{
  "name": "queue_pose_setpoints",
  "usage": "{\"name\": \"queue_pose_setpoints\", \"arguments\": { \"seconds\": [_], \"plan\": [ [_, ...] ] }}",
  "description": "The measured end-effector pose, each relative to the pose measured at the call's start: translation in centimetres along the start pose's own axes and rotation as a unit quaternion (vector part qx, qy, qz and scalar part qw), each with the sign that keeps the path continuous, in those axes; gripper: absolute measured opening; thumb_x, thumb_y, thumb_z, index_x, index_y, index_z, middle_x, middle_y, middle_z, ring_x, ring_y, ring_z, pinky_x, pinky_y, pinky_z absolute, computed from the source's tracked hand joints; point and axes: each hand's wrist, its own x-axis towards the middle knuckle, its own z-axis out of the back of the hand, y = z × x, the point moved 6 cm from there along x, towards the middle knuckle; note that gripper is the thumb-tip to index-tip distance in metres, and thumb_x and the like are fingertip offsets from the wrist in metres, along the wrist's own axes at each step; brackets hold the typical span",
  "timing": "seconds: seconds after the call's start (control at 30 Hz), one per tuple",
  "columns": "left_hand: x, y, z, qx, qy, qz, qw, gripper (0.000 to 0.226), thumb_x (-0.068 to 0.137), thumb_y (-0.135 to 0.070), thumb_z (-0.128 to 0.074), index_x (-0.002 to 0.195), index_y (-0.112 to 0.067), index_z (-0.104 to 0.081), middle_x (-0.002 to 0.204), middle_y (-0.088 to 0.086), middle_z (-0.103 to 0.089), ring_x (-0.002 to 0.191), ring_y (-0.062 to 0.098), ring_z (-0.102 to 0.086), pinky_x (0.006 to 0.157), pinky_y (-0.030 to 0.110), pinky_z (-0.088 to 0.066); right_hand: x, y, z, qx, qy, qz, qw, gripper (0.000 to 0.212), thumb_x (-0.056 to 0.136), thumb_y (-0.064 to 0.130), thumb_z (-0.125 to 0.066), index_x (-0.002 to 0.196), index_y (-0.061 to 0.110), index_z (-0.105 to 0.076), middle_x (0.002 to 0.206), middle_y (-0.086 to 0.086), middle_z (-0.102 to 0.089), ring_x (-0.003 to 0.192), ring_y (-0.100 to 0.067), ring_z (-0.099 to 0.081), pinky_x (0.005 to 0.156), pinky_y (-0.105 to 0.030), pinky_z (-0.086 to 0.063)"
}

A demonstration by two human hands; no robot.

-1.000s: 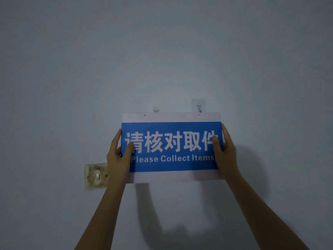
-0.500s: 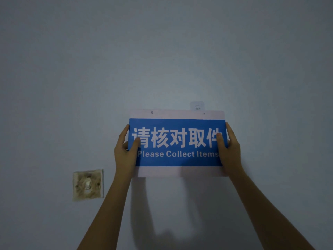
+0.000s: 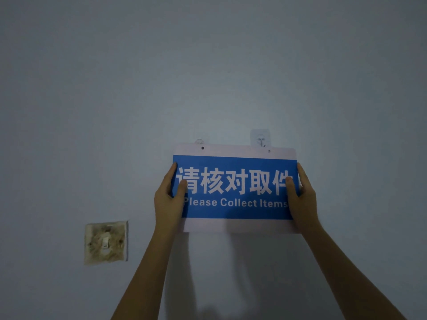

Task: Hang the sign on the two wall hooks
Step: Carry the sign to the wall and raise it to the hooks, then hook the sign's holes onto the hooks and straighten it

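Head view: both hands, left (image 3: 166, 199) and right (image 3: 300, 199), clamp the sign (image 3: 235, 188) by its ends; I'd nudge its holes (image 3: 202, 148) onto the hooks (image 3: 260, 140) just above the grip.

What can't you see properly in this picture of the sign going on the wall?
- Left hook, head view: the sign covers most of it, only its top shows.
- Right hook: its lower part is behind the sign's top edge.
- Whether either sign hole is on its hook: too small and dim.
- Both arms: cut off by the bottom edge.
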Motion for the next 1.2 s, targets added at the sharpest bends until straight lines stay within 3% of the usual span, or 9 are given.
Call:
{"name": "queue_pose_setpoints", "arguments": {
  "seconds": [0.17,0.23,0.3,0.37,0.43,0.53,0.7,0.93,1.2],
  "plan": [
    [-0.4,0.9,0.5,0.015,-0.009,0.005,1.0,0.052,0.096,-0.015,-0.054,0.145,-0.023,-0.042,0.134,0.01,-0.061,0.113,0.026,-0.064,0.097,0.048,-0.053,-0.3,-1.1,-0.7,-0.015,0.02,0.0,1.0,0.051,0.101,0.026,-0.042,0.149,0.019,-0.03,0.122,-0.007,-0.063,0.094,-0.02,-0.066,0.076,-0.02,-0.057],
    [-0.4,1.1,0.6,0.025,-0.009,-0.002,1.0,0.051,0.096,-0.015,-0.054,0.145,-0.025,-0.042,0.132,0.01,-0.062,0.109,0.023,-0.065,0.093,0.042,-0.056,-0.5,-1.2,-0.9,-0.01,0.015,-0.006,1.0,0.052,0.1,0.027,-0.042,0.15,0.018,-0.029,0.127,-0.009,-0.062,0.099,-0.022,-0.065,0.082,-0.029,-0.057],
    [-0.3,1.1,0.6,0.039,-0.013,-0.007,0.999,0.051,0.096,-0.016,-0.054,0.145,-0.025,-0.042,0.128,0.005,-0.064,0.1,0.009,-0.067,0.085,0.022,-0.057,-0.7,-1.2,-1.0,-0.004,0.012,-0.01,1.0,0.053,0.1,0.027,-0.042,0.15,0.019,-0.029,0.13,-0.009,-0.061,0.103,-0.023,-0.065,0.086,-0.035,-0.056],
    [-0.4,1.2,0.7,0.062,-0.016,-0.009,0.998,0.051,0.096,-0.017,-0.054,0.145,-0.025,-0.042,0.119,-0.006,-0.063,0.086,-0.015,-0.064,0.072,0.001,-0.051,-0.8,-1.0,-0.9,-0.001,0.012,-0.004,1.0,0.052,0.1,0.025,-0.043,0.15,0.019,-0.03,0.127,-0.007,-0.061,0.1,-0.02,-0.064,0.081,-0.026,-0.054],
    [-0.4,1.1,0.7,0.082,-0.019,-0.006,0.996,0.051,0.097,-0.018,-0.053,0.145,-0.027,-0.042,0.107,-0.014,-0.06,0.075,-0.027,-0.059,0.063,-0.005,-0.046,-0.9,-0.8,-0.8,-0.002,0.009,-0.002,1.0,0.052,0.1,0.027,-0.043,0.15,0.02,-0.031,0.128,-0.006,-0.061,0.102,-0.021,-0.065,0.083,-0.031,-0.056],
    [-0.6,1.0,0.6,0.113,-0.02,-0.004,0.993,0.051,0.098,-0.022,-0.051,0.146,-0.03,-0.039,0.102,-0.013,-0.059,0.072,-0.012,-0.06,0.062,0.004,-0.046,-0.7,-0.8,-0.5,-0.003,0.006,-0.001,1.0,0.052,0.1,0.028,-0.043,0.15,0.02,-0.031,0.128,-0.009,-0.063,0.103,-0.024,-0.066,0.087,-0.039,-0.056],
    [-1.1,1.7,0.1,0.125,-0.011,0.008,0.992,0.052,0.098,-0.029,-0.049,0.147,-0.038,-0.033,0.084,-0.016,-0.056,0.072,-0.004,-0.053,0.066,0.02,-0.047,0.9,-0.1,0.2,-0.015,0.019,0.012,1.0,0.052,0.1,0.026,-0.043,0.149,0.021,-0.029,0.12,-0.003,-0.064,0.086,-0.008,-0.066,0.067,-0.006,-0.054],
    [-2.1,1.6,-1.0,0.157,-0.015,0.011,0.987,0.054,0.098,-0.036,-0.045,0.149,-0.039,-0.028,0.089,-0.002,-0.058,0.076,0.019,-0.057,0.075,0.037,-0.05,3.9,0.6,0.8,-0.004,0.045,0.005,0.999,0.053,0.099,0.027,-0.045,0.15,0.026,-0.029,0.127,-0.01,-0.063,0.084,-0.009,-0.066,0.06,-0.004,-0.053],
    [-2.2,1.8,-1.1,0.231,-0.008,0.018,0.973,0.055,0.099,-0.04,-0.037,0.151,-0.041,-0.019,0.073,-0.001,-0.051,0.058,0.007,-0.047,0.054,0.023,-0.04,4.3,-0.3,0.1,0.007,0.06,0.006,0.998,0.053,0.099,0.026,-0.045,0.15,0.025,-0.028,0.132,-0.008,-0.061,0.088,-0.01,-0.067,0.068,-0.011,-0.057]
  ]
}}
